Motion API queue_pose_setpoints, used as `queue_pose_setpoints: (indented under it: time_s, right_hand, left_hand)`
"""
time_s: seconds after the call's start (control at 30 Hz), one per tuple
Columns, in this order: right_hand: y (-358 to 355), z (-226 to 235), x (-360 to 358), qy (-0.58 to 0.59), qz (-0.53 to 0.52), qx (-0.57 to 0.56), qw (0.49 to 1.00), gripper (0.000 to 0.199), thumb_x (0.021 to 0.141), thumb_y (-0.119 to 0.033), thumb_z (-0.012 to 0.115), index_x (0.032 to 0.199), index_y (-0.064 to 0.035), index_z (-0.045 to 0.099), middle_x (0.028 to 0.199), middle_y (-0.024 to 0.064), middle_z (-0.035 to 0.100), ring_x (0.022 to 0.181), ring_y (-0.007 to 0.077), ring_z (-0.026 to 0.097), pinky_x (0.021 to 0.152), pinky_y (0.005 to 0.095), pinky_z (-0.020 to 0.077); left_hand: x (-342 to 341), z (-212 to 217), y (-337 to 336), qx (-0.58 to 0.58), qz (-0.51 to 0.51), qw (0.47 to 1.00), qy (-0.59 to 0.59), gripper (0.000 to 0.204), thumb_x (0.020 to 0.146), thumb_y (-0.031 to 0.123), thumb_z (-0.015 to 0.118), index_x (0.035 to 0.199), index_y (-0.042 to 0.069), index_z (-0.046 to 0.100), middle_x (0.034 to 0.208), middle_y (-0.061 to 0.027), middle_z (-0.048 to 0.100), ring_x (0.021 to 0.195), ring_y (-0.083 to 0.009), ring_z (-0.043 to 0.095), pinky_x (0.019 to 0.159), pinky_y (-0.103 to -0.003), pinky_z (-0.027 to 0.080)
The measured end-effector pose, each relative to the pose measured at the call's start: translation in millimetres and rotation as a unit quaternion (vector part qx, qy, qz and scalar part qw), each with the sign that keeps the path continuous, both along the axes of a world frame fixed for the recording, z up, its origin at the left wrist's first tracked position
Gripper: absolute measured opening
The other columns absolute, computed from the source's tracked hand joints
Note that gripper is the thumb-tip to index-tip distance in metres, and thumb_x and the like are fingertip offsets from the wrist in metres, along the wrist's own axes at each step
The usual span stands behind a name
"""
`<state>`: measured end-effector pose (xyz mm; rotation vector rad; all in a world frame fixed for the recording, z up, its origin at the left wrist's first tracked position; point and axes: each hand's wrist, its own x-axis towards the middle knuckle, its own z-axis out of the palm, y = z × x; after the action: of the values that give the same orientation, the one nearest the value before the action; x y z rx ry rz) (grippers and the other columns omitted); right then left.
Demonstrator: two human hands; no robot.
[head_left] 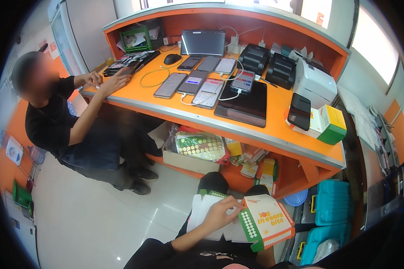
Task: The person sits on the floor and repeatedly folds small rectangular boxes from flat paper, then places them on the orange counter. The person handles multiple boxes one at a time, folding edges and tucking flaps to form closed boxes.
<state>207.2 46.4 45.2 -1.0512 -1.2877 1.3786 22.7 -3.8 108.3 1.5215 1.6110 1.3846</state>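
On my lap is a partly folded cardboard food box (265,219), cream-topped with green and orange sides and loose flaps. My left hand (222,213) is closed at its upper left edge, thumb and fingers pinching the card. My right forearm (265,258) comes up beneath the box, which hides my right hand and its fingers. Under my left wrist, white unfolded card (202,210) with a green edge lies across my lap.
An orange desk (139,96) ahead carries several phones (207,93), a laptop (203,42), a tablet (242,105), printers (315,83) and a folded box (330,123). A co-worker (72,107) sits at its left. Below are a carton (188,162) and teal toolboxes (332,202).
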Motion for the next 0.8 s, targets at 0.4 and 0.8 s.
queue_pose_setpoints:
  time_s: [0.4, 0.8]
  right_hand:
    - [-7, 23, -11, -0.114, 0.048, 0.1, 0.987, 0.034, 0.096, -0.023, 0.054, 0.121, 0.0007, 0.052, 0.098, 0.0085, 0.061, 0.092, 0.0184, 0.058, 0.081, 0.0314, 0.0441]
    - [-7, 36, -30, -0.168, 0.1, 0.189, 0.962, 0.039, 0.099, -0.026, 0.049, 0.126, 0.0021, 0.05, 0.101, 0.0104, 0.062, 0.097, 0.0212, 0.058, 0.087, 0.0338, 0.0431]
  left_hand:
    - [-7, -7, -7, -0.022, -0.081, 0.996, 0.003, 0.014, 0.086, 0.008, 0.067, 0.099, 0.004, 0.071, 0.091, -0.0091, 0.066, 0.083, -0.024, 0.065, 0.074, -0.032, 0.051]
    - [6, -19, -5, -0.037, -0.056, 0.993, -0.1, 0.018, 0.081, 0.006, 0.072, 0.093, 0.0, 0.061, 0.086, -0.0115, 0.066, 0.082, -0.0208, 0.067, 0.074, -0.031, 0.053]
